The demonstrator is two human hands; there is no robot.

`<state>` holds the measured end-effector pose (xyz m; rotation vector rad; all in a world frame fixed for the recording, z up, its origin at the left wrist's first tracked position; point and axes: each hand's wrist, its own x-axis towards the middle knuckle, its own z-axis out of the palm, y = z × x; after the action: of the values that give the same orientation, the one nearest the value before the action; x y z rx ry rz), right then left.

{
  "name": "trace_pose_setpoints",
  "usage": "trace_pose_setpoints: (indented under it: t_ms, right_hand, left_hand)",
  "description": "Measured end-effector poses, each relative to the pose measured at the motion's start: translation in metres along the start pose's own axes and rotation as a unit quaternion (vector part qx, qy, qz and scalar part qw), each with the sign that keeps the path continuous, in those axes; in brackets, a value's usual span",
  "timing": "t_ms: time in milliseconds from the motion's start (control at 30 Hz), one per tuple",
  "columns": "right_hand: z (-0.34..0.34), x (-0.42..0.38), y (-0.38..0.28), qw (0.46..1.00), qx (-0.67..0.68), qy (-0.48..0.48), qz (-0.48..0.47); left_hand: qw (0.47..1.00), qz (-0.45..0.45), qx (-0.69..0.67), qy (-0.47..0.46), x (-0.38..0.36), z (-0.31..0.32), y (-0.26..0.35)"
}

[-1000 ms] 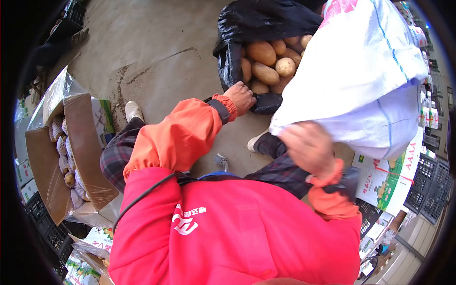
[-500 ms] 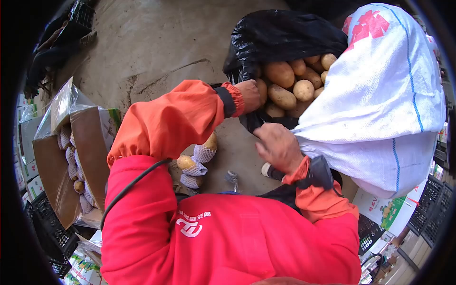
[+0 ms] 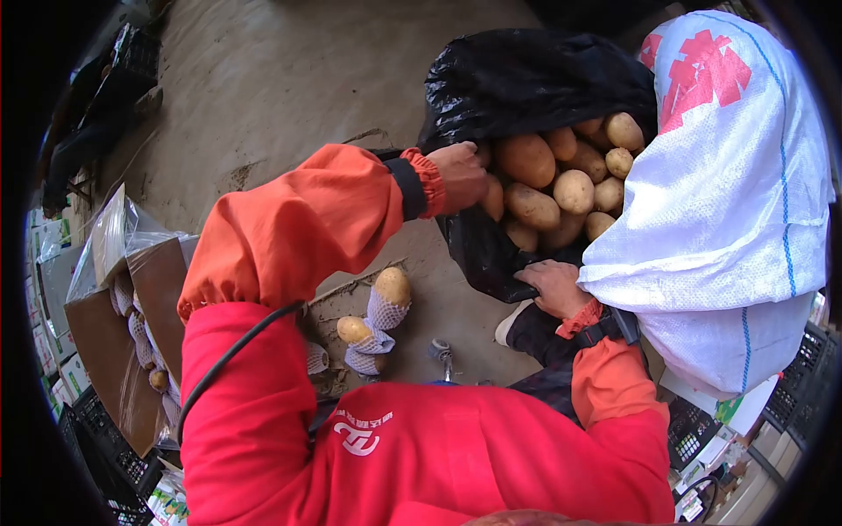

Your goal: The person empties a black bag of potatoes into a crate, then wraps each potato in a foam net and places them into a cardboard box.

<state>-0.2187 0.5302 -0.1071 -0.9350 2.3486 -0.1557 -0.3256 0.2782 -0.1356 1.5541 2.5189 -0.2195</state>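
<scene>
Cracked, dirt-marked grey-brown floor [image 3: 289, 79] spreads around an open black plastic bag [image 3: 544, 74], just beside a white woven sack [image 3: 710, 210] with red print and blue lines. Smooth tan potatoes [image 3: 574, 191] of mixed sizes lie heaped in the bag. At its rim, the left hand [image 3: 460, 178] has curled fingers, their tips partly hidden; the right hand [image 3: 561, 287] touches the near edge, fingers close together. Neither grip can be told for certain. Partly netted potatoes [image 3: 387, 302] lie on the floor; a cardboard box [image 3: 110, 351] stands left.
</scene>
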Motion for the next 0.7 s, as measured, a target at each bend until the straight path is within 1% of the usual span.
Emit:
trace_pose_setpoints:
  t_ms: [33, 67, 133, 233, 333, 467, 533, 600, 667, 700]
  right_hand:
    - [-0.002, 0.0, -0.002, 1.0, 0.001, 0.009, -0.001]
    - [0.0, 0.0, -0.001, 1.0, 0.001, 0.009, 0.004]
    - [0.005, 0.0, 0.002, 0.999, -0.014, 0.032, -0.016]
    - [0.004, 0.001, 0.002, 0.999, -0.017, 0.036, -0.017]
    - [0.005, 0.004, 0.003, 0.998, -0.015, 0.056, -0.027]
    - [0.006, 0.007, 0.0, 0.998, -0.013, 0.05, -0.019]
    - [0.006, 0.012, -0.007, 0.999, -0.026, 0.034, -0.013]
    - [0.007, 0.019, -0.019, 0.998, -0.017, 0.055, -0.029]
    - [0.008, 0.028, -0.037, 0.999, -0.035, 0.021, -0.033]
    - [0.009, 0.033, -0.046, 0.998, -0.036, 0.035, -0.044]
  left_hand:
    - [1.0, 0.025, -0.005, 0.013, -0.002, 0.002, -0.002]
    - [0.999, 0.029, -0.005, 0.015, -0.003, 0.004, -0.003]
    - [1.0, 0.005, -0.003, 0.003, -0.004, 0.006, -0.001]
    - [1.0, -0.011, -0.003, 0.012, -0.011, 0.004, 0.002]
    - [1.0, -0.019, 0.015, 0.01, -0.015, 0.006, 0.004]
    - [1.0, -0.01, -0.002, 0.018, -0.022, 0.006, 0.003]
    - [1.0, -0.014, 0.013, 0.009, -0.031, 0.008, 0.004]
    - [1.0, -0.013, 0.007, 0.015, -0.048, 0.008, 0.005]
    - [1.0, -0.015, 0.004, 0.026, -0.068, 0.007, 0.008]
    - [1.0, -0.02, 0.0, 0.021, -0.08, 0.007, 0.009]
